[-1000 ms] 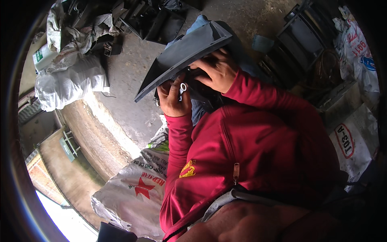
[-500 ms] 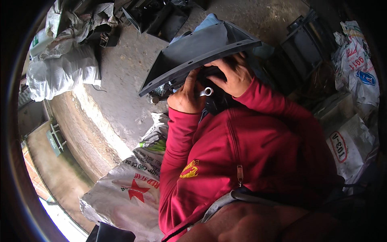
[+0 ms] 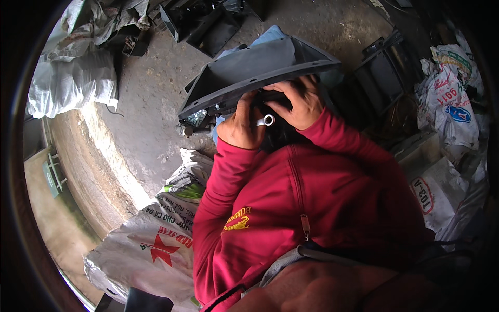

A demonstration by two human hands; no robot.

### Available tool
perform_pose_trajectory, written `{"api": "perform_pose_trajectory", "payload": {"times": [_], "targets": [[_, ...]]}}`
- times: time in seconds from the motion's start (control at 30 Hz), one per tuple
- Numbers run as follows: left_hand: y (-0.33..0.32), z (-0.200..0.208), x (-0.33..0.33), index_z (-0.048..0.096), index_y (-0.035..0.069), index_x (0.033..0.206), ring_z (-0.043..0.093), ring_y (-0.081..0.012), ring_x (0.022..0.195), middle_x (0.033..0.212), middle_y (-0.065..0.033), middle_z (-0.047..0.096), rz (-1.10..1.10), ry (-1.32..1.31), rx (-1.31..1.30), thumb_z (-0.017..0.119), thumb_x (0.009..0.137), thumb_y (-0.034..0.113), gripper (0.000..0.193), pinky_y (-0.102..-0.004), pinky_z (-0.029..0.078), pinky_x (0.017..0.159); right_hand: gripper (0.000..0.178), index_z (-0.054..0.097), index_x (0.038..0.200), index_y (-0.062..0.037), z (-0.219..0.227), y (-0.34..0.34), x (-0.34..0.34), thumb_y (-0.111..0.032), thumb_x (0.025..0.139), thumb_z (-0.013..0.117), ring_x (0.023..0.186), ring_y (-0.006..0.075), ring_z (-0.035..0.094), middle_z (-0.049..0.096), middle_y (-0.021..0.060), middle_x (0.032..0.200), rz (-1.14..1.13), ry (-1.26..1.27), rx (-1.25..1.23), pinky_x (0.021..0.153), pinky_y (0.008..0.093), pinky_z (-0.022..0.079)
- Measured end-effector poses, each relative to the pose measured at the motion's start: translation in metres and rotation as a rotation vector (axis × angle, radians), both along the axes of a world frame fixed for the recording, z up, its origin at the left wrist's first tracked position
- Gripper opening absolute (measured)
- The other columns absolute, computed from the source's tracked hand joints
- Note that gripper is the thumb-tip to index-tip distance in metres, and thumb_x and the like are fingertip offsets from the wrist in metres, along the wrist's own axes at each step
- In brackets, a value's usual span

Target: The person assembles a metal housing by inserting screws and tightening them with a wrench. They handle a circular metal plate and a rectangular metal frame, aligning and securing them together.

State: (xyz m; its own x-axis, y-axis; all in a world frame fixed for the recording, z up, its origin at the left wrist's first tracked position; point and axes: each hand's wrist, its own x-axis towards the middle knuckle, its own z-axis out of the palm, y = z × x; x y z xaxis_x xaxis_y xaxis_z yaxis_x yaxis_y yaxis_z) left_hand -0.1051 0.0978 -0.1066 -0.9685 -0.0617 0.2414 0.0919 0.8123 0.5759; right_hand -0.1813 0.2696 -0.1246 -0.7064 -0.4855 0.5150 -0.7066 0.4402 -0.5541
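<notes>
A dark grey metal housing [image 3: 260, 60] with a flat holed flange lies tilted across my lap. My left hand [image 3: 241, 125] is closed round a spanner, its shiny ring end [image 3: 268, 120] sticking out on the right side of that hand. The left fingertips reach under the flange's near edge. My right hand [image 3: 299, 103] works beneath the same edge, thumb and forefinger bent toward each other near the left fingers. What lies between the right fingertips is hidden in shadow. Light blue cloth [image 3: 270, 34] shows behind the housing.
More dark metal housings stand at the far side [image 3: 213, 34] and on the right [image 3: 382, 73]. White printed sacks lie at the lower left [image 3: 140, 255] and right [image 3: 451, 99]. A silvery plastic bundle [image 3: 73, 83] is on the left. A metal fitting [image 3: 184, 130] sits beside the housing's left corner.
The whole view has shifted slightly. Both hands stay under the flange with the spanner in the left. The right fingers have moved only a little.
</notes>
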Motion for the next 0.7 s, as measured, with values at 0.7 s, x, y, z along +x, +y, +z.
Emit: {"api": "perform_pose_trajectory", "payload": {"times": [0.7], "targets": [[-0.008, 0.014, -0.001, 0.063, 0.021, 0.126, 0.07, -0.025, 0.066, 0.085, -0.0105, 0.072, -0.029, 0.034, -0.117, 0.067, 0.08, 0.008, 0.047, -0.0351, 0.054, 0.055, 0.065, 0.057, 0.123, -0.0225, 0.01, -0.005, -0.001, -0.014, 0.063, 0.081, 0.111, 0.0251, 0.054, 0.065, -0.004, 0.114, -0.018, 0.062, 0.048, 0.097, 0.0449, 0.035]]}}
